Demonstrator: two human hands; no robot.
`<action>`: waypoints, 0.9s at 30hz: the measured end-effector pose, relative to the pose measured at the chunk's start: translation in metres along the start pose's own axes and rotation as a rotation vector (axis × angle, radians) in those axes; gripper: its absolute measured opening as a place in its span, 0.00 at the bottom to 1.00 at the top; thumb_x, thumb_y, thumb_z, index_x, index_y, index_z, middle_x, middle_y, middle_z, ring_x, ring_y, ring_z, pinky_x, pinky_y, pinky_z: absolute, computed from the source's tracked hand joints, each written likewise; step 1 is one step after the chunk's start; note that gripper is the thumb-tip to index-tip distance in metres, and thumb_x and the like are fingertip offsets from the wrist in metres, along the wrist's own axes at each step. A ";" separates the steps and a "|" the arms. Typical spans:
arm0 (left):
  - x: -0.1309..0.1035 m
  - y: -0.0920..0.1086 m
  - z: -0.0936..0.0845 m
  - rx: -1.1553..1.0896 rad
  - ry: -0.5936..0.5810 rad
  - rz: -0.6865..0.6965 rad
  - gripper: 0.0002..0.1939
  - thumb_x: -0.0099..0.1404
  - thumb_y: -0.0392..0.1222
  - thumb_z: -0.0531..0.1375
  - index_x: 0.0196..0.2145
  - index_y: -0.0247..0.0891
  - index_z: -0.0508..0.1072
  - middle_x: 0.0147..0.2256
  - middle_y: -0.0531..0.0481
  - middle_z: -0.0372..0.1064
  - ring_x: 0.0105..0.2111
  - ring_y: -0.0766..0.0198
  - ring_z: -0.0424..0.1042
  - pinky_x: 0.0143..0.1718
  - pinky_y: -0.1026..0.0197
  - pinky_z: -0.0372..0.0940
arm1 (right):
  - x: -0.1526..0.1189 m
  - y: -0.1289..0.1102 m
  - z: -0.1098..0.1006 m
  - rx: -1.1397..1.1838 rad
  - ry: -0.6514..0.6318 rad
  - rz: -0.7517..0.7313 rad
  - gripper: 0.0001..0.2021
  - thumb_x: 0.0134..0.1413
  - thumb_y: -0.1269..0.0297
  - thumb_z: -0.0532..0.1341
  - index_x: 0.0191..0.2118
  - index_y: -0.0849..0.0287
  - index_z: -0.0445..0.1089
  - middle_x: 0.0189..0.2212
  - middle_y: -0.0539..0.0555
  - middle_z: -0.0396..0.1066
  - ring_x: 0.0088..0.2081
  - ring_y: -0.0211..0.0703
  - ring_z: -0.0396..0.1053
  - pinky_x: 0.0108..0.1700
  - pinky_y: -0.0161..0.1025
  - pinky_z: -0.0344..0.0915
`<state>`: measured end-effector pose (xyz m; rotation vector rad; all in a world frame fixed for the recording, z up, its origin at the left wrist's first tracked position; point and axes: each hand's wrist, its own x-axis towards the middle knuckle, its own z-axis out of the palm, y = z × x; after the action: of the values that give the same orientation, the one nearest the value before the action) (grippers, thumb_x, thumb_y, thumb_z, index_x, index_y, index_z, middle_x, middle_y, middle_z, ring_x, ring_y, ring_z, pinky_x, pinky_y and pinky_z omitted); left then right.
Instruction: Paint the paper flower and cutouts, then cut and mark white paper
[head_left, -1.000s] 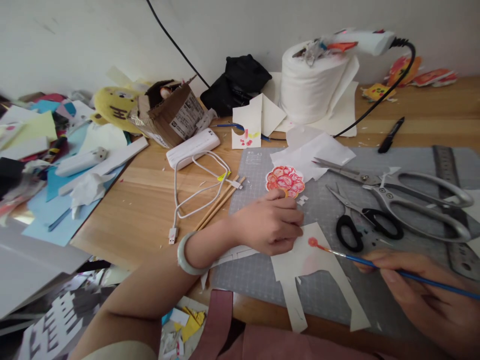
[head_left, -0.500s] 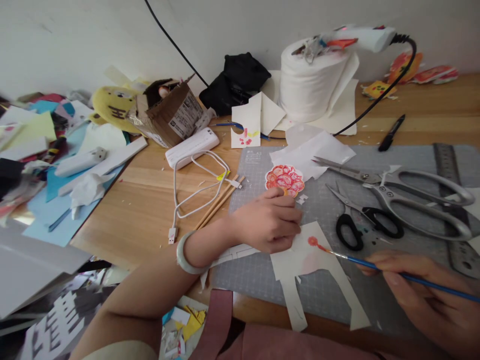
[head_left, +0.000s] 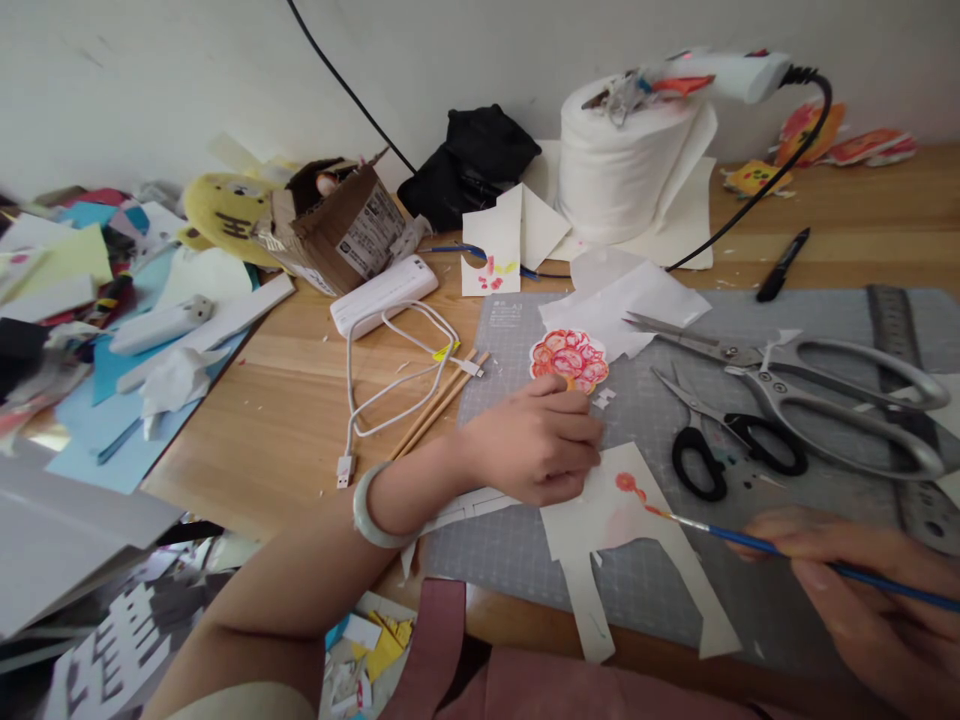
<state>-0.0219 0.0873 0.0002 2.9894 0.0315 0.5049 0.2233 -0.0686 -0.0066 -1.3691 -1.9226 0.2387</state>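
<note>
My right hand grips a blue paintbrush whose wet orange tip touches a white paper cutout. On the paper are a round orange-red spot, a wavy stroke trailing from it to the tip, and a faint pink patch. My left hand is curled, fingers folded, at the upper left of the cutout and just below a red and orange painted flower shape. Its fingertips point down, and what they pinch, if anything, is hidden. The cutout lies on a grey cutting mat.
Black-handled scissors and large metal shears lie right of my left hand, near a ruler. Behind are a white roll, a black pen, a power bank with its cable, and a cardboard box.
The brush tip and my right hand have moved slightly right and down, and the orange stroke on the paper is longer. My left hand has stayed in place.
</note>
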 end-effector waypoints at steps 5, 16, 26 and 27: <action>0.001 0.000 -0.001 0.001 -0.045 -0.007 0.12 0.64 0.38 0.51 0.27 0.40 0.71 0.30 0.51 0.71 0.32 0.62 0.64 0.40 0.55 0.52 | 0.005 -0.003 0.003 -0.015 0.006 0.037 0.06 0.53 0.66 0.55 0.36 0.49 0.67 0.28 0.47 0.76 0.27 0.38 0.75 0.32 0.30 0.74; 0.001 -0.001 -0.001 0.002 0.000 0.008 0.12 0.64 0.38 0.51 0.26 0.39 0.71 0.29 0.51 0.71 0.33 0.62 0.64 0.40 0.55 0.53 | 0.005 -0.002 0.001 -0.047 -0.009 0.005 0.05 0.54 0.66 0.55 0.34 0.51 0.67 0.27 0.47 0.76 0.27 0.37 0.75 0.33 0.28 0.73; 0.001 -0.001 0.000 -0.002 -0.031 0.006 0.13 0.65 0.39 0.50 0.26 0.39 0.71 0.30 0.51 0.71 0.33 0.62 0.65 0.40 0.55 0.52 | -0.003 0.003 0.004 0.087 0.049 0.072 0.08 0.52 0.69 0.57 0.37 0.50 0.67 0.30 0.47 0.76 0.29 0.39 0.75 0.35 0.30 0.73; 0.001 -0.001 0.000 -0.001 -0.040 0.002 0.13 0.65 0.39 0.50 0.26 0.39 0.71 0.30 0.51 0.71 0.33 0.62 0.64 0.40 0.55 0.52 | -0.003 0.002 0.005 0.073 0.034 0.068 0.07 0.52 0.69 0.56 0.36 0.49 0.67 0.30 0.47 0.76 0.28 0.39 0.75 0.34 0.30 0.73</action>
<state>-0.0214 0.0884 0.0006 2.9981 0.0244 0.4448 0.2223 -0.0688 -0.0124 -1.3826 -1.8243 0.3133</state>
